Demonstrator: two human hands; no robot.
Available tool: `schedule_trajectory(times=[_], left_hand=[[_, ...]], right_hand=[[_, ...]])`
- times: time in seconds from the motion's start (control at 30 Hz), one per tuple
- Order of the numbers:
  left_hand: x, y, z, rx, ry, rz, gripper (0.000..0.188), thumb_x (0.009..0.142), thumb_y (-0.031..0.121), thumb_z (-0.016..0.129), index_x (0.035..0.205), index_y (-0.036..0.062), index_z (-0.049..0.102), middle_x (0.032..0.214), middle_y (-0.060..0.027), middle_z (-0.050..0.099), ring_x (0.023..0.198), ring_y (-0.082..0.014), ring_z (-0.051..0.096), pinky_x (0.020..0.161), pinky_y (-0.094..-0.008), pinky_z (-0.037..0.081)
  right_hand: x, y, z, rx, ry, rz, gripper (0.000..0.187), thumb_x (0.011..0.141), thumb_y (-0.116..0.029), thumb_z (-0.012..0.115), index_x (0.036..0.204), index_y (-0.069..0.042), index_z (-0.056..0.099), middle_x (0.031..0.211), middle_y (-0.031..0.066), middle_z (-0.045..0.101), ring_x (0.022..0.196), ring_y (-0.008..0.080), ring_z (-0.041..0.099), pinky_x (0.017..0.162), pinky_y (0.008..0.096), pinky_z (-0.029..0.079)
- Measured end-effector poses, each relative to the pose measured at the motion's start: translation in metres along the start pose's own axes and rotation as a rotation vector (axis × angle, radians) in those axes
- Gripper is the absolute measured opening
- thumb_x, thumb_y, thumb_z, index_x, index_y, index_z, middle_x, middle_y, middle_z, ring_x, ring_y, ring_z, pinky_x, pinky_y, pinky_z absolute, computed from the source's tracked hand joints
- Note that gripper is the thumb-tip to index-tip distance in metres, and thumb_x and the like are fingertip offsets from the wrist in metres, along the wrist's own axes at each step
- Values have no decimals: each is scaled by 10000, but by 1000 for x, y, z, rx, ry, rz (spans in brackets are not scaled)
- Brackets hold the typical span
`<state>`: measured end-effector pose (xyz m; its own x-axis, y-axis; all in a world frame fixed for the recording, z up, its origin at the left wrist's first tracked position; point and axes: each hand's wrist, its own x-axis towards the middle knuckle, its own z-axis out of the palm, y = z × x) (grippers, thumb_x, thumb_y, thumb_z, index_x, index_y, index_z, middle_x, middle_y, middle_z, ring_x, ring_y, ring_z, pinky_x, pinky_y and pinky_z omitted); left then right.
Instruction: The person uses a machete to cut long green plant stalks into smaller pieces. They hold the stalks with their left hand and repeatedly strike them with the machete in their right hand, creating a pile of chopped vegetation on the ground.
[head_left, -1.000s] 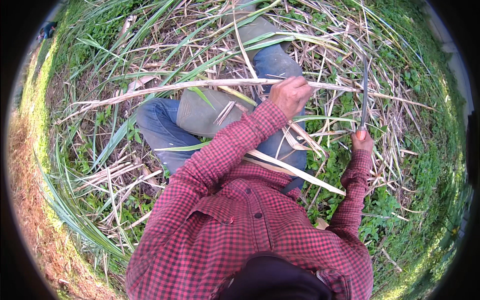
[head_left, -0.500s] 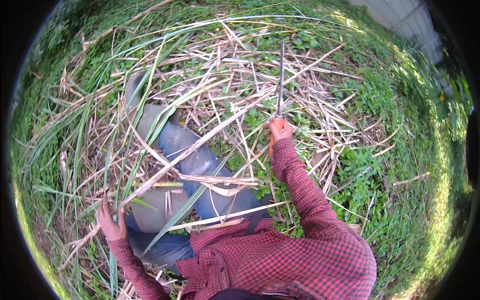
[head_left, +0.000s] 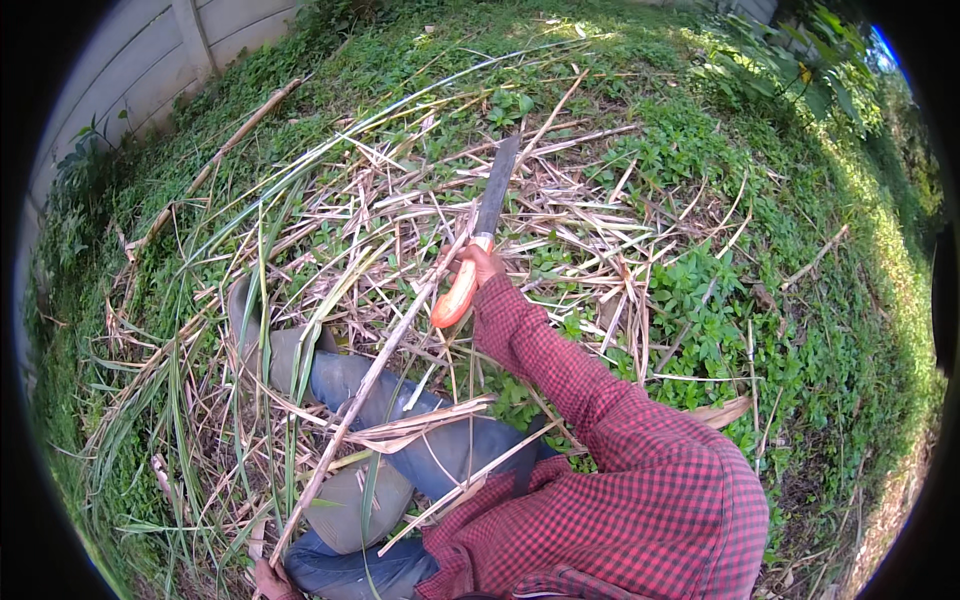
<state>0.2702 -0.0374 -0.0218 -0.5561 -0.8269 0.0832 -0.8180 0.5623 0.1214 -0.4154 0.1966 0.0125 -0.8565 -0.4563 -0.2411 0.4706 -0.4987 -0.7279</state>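
My right hand (head_left: 482,264) is closed round the orange handle of a machete (head_left: 497,190), its dark blade pointing away from me over the ground litter. A long, dry cane stalk (head_left: 352,408) runs slantwise across my legs, from the lower left up to beside my right fingers. Whether those fingers touch the stalk, I cannot tell. At the bottom left, my left hand (head_left: 270,578) grips the stalk's near end; the picture's edge cuts off part of this hand. Dry, peeling leaf strips (head_left: 425,425) lie across my thigh.
My bent legs in blue trousers (head_left: 455,450) and grey boots (head_left: 290,355) rest on the ground. Dry stalks and straw (head_left: 560,225) cover the middle, with long green blades (head_left: 180,400) at left. A pale panel wall (head_left: 150,65) stands at far left, leafy weeds (head_left: 700,300) at right.
My right hand has moved left and nearer with the machete, whose blade now shows its flat side. My left hand has gone lower and closed on the stalk, which stands steeper. The view has shifted.
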Motion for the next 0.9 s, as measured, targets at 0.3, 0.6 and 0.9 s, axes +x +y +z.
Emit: schedule_trajectory(times=[0.3, 0.6, 0.9], left_hand=[[-53, -87, -39, 289, 89, -210, 465, 860, 270, 625, 1211, -16, 517, 1156, -248, 548, 1058, -328, 551, 913, -432, 441], [98, 257, -63, -150, 92, 202, 187, 854, 272, 587, 839, 94, 531, 614, -161, 572, 557, -368, 565, 480, -437, 417], [165, 398, -32, -290, 67, 430, 167, 848, 220, 560, 872, 71, 488, 806, -153, 604, 711, -383, 593, 589, -471, 457]], right_hand=[[-109, -22, 97, -83, -205, -138, 337, 756, -104, 621, 1038, 40, 508, 913, 174, 641, 727, 249, 650, 614, 361, 556], [14, -185, 31, -729, 110, -352, 272, 771, -159, 619, 940, 42, 550, 813, 153, 660, 690, 227, 662, 612, 315, 549], [-108, -69, -42, -1986, -87, -161, 482, 711, -306, 646, 1102, -52, 522, 835, 192, 649, 792, 362, 640, 729, 442, 517]])
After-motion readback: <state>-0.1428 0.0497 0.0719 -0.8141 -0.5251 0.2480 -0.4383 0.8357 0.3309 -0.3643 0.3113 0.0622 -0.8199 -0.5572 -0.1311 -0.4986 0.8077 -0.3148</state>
